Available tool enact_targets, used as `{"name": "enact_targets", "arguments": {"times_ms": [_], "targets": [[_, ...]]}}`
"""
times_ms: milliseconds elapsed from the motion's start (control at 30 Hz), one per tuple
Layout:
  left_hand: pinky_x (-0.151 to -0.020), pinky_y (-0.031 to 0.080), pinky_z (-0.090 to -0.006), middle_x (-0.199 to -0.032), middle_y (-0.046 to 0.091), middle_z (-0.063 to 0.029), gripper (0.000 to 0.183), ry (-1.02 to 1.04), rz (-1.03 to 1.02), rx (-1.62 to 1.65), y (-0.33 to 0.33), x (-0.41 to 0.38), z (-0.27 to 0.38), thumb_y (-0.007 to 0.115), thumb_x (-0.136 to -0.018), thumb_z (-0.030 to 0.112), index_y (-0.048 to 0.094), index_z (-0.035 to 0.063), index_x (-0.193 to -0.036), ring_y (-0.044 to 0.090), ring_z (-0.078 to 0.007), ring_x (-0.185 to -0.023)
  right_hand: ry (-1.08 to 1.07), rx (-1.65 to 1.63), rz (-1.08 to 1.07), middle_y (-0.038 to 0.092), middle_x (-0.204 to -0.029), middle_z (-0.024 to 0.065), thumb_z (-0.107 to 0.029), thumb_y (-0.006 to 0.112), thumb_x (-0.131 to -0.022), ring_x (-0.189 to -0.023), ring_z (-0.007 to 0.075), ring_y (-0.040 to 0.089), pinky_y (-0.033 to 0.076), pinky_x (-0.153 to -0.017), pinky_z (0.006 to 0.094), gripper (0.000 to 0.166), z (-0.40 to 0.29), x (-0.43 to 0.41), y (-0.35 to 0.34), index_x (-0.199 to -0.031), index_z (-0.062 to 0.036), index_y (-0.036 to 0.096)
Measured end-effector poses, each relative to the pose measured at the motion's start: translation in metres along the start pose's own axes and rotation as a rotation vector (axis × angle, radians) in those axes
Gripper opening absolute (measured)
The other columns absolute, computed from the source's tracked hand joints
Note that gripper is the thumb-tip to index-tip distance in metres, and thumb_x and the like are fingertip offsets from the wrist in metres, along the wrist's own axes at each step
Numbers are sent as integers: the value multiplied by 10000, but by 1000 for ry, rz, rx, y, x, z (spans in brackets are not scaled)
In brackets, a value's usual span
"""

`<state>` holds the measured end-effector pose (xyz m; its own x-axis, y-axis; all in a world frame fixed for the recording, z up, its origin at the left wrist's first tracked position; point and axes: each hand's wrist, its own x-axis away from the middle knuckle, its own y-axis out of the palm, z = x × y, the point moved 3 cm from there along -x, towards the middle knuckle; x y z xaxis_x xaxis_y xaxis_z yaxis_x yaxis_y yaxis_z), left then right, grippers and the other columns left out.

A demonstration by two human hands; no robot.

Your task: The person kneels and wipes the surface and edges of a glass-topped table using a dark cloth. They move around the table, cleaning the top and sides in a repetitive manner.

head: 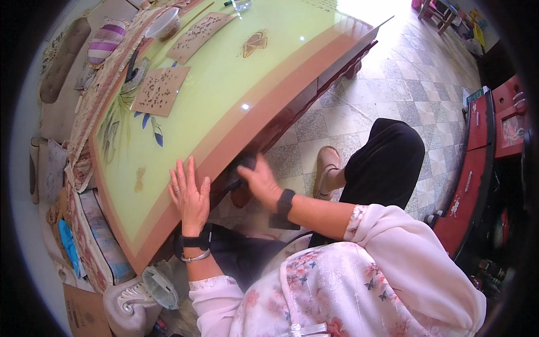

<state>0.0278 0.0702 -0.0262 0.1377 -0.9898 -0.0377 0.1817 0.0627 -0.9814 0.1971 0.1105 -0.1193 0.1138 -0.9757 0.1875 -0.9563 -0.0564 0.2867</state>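
Note:
My left hand [190,198] lies with its fingers apart on the brown border of a glossy yellow-green tabletop [210,109] decorated with butterflies and flowers. It holds nothing. My right hand [260,179] is below the table's edge, blurred by motion. A dark object [244,166] shows at its thumb and fingers; its kind and whether it is gripped are not clear. Two brown sheets covered with small dark specks, a nearer sheet [160,90] and a farther sheet [200,36], lie on the tabletop.
A translucent plastic bowl [163,24] and a glass of clear liquid [241,4] stand at the far side. A sofa with a striped cushion [106,42] runs along the left. A lined waste bin [160,286] is by the near corner. Red cabinets [457,189] stand right, across the tiled floor.

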Motion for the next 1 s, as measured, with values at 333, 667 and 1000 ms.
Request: {"name": "enact_targets", "arguments": {"times_ms": [333, 667, 1000], "targets": [[-1137, 115, -563, -1569, 196, -130, 606, 18, 55, -95, 6, -2, 5, 417, -978, 463, 263, 218, -1511, 154, -371, -1440, -230, 323, 381, 474, -1220, 212, -62, 597, -799, -1178, 353, 466, 348, -1065, 397, 736, 9, -42, -56, -1467, -34, 291], [-1138, 130, -559, -1567, 203, -128, 607, 19, 66, -99, 4, 1, 2, 438, -973, 445, 265, 222, -1510, 166, -368, -1437, -68, 320, 36, 367, -1317, 228, -60, 624, -790, -1251, 377, 392, 297, -1111, 356, 819, 7, -7, -42, -1507, -73, 229], [-1138, 143, -555, -1567, 208, -122, 603, 20, 87, -121, 7, 0, 2, 433, -975, 452, 269, 224, -1509, 180, -363, -1434, -37, 295, 36, 352, -1412, 236, -75, 637, -782, -1326, 361, 350, 283, -1116, 347, 772, -3, -12, -48, -1472, -23, 296]]}}
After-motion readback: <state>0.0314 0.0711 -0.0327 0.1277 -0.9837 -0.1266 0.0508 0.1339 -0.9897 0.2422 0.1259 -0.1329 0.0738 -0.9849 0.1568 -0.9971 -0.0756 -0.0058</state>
